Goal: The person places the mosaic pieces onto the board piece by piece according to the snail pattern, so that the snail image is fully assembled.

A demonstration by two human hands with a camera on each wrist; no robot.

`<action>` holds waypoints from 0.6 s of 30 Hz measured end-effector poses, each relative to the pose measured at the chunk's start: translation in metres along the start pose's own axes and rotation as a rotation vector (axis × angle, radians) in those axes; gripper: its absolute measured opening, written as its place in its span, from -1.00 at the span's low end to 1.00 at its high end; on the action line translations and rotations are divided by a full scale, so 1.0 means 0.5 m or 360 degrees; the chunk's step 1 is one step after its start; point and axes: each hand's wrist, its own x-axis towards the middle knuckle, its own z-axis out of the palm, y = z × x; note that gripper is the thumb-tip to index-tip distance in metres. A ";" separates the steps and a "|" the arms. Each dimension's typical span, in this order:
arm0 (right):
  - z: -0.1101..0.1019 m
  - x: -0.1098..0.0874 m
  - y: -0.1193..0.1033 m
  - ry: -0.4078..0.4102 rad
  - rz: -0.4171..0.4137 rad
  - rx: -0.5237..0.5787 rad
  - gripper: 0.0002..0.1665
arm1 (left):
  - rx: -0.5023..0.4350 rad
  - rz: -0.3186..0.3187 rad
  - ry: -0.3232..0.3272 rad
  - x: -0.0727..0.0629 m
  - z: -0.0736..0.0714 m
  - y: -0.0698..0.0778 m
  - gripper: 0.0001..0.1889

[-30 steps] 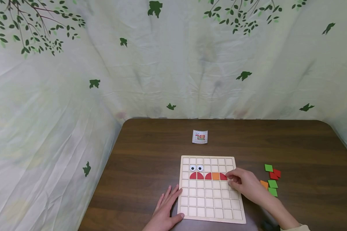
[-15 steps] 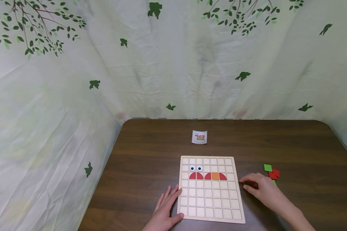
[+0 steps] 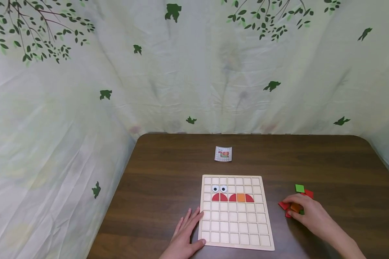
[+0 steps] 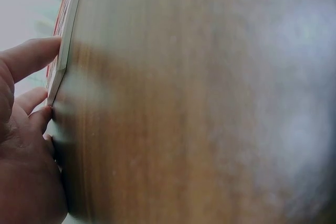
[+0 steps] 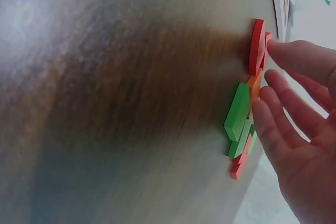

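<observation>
My left hand [image 3: 186,233] rests at the left edge of a pale wooden grid board [image 3: 233,226], fingers spread, thumb at the near left corner. Two eye tiles [image 3: 219,189] sit in the board's second row. Below them are red quarter-round tiles [image 3: 219,197] and an orange square tile [image 3: 241,197]. Right of the board, my right hand [image 3: 311,214] reaches over loose tiles, with red tiles [image 3: 283,205] and an orange tile [image 3: 296,207] by its thumb and index finger. In the right wrist view, the thumb is at a red tile [image 5: 256,48]; the fingers curve loosely.
A small picture card [image 3: 223,154] lies on the brown table [image 3: 168,162] beyond the board. A green tile [image 3: 299,188] and red tiles [image 3: 308,193] lie just past my right hand. A leaf-printed curtain [image 3: 207,79] hangs behind the table.
My right hand has left the red tile at the right end of the board's row and moved right to the loose tiles. My left hand stays at the board's edge.
</observation>
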 end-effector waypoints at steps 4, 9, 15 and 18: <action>0.002 0.001 0.008 0.0090 -0.0057 -0.0043 -0.58 | -0.0004 -0.0026 -0.0015 0.000 -0.001 0.000 -0.18; 0.003 -0.002 0.019 0.0181 -0.0078 -0.0064 -0.53 | -0.0016 -0.0034 -0.0018 0.002 0.003 -0.003 -0.18; 0.003 -0.004 0.027 0.0143 -0.0009 -0.0052 -0.58 | 0.0000 -0.0012 0.0008 0.004 0.006 -0.006 -0.18; 0.002 -0.001 0.028 0.0118 0.0024 -0.0054 -0.63 | 0.0007 -0.0011 0.0016 0.005 0.007 -0.007 -0.18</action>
